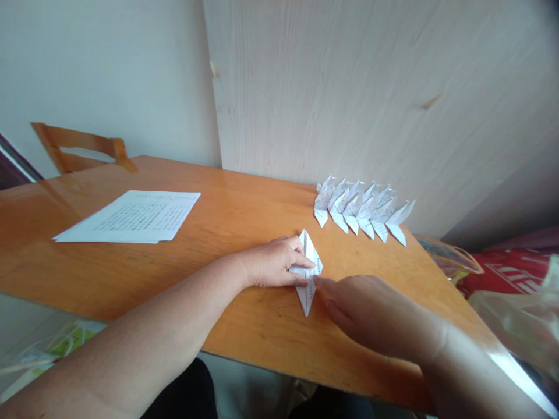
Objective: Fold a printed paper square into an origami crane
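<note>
A white folded paper [307, 301], a narrow diamond with printed marks, lies on the wooden table with one point toward me. My left hand [279, 263] comes from the left and holds it down, its thumb and fingers pressing on the middle. From the right, my right hand [356, 302] meets the paper's right edge with closed fingers. Its fingertips touch the edge near the centre, and the curled fingers behind are partly hidden. Past the hands, several folded paper pieces [364, 210] with pointed ends stand packed together in rows.
A stack of printed sheets [131, 218] lies on the table [244, 201] at the left. A wooden chair [82, 139] stands behind the table's far left. Along the back runs a pale panel [349, 87]. Red and clear plastic bags [510, 273] sit beyond the right edge.
</note>
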A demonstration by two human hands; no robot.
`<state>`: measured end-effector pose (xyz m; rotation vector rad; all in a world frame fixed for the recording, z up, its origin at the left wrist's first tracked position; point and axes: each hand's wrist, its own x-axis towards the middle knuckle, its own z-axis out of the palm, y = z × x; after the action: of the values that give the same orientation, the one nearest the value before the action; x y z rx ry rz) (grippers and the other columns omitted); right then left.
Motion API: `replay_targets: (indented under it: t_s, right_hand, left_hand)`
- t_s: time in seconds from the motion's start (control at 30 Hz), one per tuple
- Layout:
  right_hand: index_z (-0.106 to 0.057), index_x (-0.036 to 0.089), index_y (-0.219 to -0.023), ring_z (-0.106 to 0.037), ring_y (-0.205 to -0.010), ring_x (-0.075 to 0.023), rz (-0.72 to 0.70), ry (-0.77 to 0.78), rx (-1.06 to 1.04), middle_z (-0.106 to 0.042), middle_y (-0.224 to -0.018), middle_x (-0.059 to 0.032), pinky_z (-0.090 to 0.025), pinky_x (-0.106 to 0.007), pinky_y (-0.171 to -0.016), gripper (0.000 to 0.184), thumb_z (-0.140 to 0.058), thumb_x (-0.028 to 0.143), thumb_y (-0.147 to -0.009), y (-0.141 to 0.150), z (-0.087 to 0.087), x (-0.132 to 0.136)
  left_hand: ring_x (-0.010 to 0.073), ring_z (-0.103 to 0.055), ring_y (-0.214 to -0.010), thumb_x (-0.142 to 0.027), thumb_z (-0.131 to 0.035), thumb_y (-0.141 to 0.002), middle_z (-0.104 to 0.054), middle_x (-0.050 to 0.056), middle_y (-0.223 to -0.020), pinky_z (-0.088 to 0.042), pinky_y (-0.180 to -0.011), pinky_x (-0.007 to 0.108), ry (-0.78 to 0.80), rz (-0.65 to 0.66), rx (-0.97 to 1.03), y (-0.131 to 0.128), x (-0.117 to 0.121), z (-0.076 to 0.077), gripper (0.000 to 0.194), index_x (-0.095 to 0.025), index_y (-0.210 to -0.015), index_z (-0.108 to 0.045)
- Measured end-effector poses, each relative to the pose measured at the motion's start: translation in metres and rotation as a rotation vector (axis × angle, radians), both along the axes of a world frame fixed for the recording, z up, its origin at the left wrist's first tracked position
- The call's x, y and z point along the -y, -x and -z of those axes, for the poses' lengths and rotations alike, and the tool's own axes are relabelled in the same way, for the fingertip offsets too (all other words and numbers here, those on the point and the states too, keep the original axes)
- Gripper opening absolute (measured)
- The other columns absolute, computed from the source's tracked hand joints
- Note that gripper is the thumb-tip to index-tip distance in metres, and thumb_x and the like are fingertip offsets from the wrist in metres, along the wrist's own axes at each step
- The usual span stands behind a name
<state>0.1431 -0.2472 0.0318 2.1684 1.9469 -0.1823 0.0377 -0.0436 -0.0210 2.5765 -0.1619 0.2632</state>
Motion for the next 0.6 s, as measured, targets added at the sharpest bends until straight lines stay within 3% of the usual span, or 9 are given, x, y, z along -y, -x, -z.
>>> replay_targets:
  t_s: [0.2,0.4,0.6]
  right_hand:
    - [-0.065,0.021,-0.113,-0.067,-0.063,-0.0241,0.037,-0.002,0.016,-0.073,-0.08,-0.0086,-0.031,-0.031,-0.052,0.028,-0.047,0.019,-0.091,-0.001,-0.001,-0.001]
    - [-0.071,0.02,-0.086,-0.066,-0.06,-0.0226,-0.021,0.105,0.008,-0.074,-0.077,-0.009,-0.033,-0.032,-0.053,0.025,-0.047,0.016,-0.091,0.013,-0.009,0.0]
    - [-0.072,0.024,-0.095,-0.065,-0.066,-0.0216,-0.018,0.015,-0.178,-0.073,-0.074,-0.0072,-0.041,-0.031,-0.062,0.021,-0.053,0.023,-0.087,0.024,-0.022,0.006]
  left_hand:
    - [0.021,-0.057,-0.101,-0.035,-0.074,-0.083,-0.057,0.006,-0.108,-0.046,-0.092,0.031,-0.004,0.039,0.009,0.001,-0.002,0.002,0.035,-0.029,-0.118,-0.074]
    - [0.0232,-0.056,-0.106,-0.039,-0.073,-0.084,-0.057,0.008,-0.114,-0.044,-0.096,0.034,-0.027,0.052,-0.016,0.0,-0.003,0.002,0.036,-0.027,-0.118,-0.074]
    - [0.0224,-0.056,-0.105,-0.038,-0.077,-0.08,-0.057,0.007,-0.113,-0.044,-0.096,0.033,-0.005,0.015,-0.024,0.001,-0.002,0.001,0.044,-0.029,-0.123,-0.072]
